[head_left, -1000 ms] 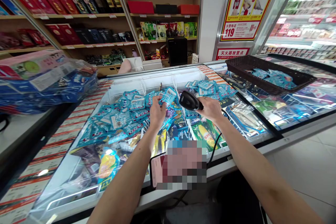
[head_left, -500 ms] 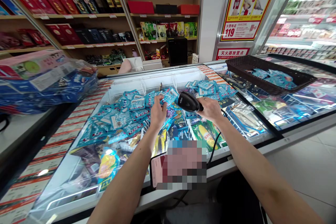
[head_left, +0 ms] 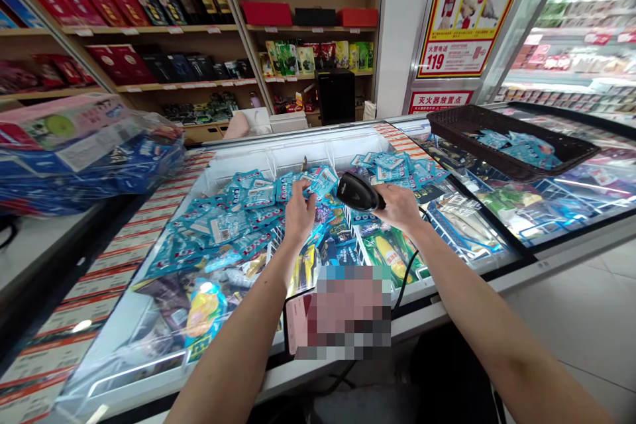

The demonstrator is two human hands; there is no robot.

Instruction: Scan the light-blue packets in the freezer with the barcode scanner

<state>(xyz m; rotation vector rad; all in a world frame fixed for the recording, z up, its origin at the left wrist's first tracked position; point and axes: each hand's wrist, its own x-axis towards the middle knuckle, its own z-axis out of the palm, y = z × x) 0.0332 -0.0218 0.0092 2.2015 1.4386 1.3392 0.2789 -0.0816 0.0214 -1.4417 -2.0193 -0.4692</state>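
My left hand (head_left: pixel 298 212) pinches a small blue packet (head_left: pixel 321 180) and holds it up over the open chest freezer (head_left: pixel 308 146). My right hand (head_left: pixel 400 207) grips a black handheld barcode scanner (head_left: pixel 358 192), whose head points left at the packet from a few centimetres away. A black cable (head_left: pixel 405 281) hangs from the scanner down over the freezer's front edge. Below both hands lie several more blue packets (head_left: pixel 233 222), heaped in the freezer's left compartment.
A dark woven basket (head_left: pixel 511 139) with blue packets rests on the freezer glass at right. Stacked blue packs in plastic wrap (head_left: pixel 84 159) sit on the counter at left. Wooden shelves (head_left: pixel 199 33) with boxed goods stand behind. A refrigerated display case (head_left: pixel 571 40) is far right.
The scanner head has shifted slightly left, closer to the held packet. My left hand stays almost still.
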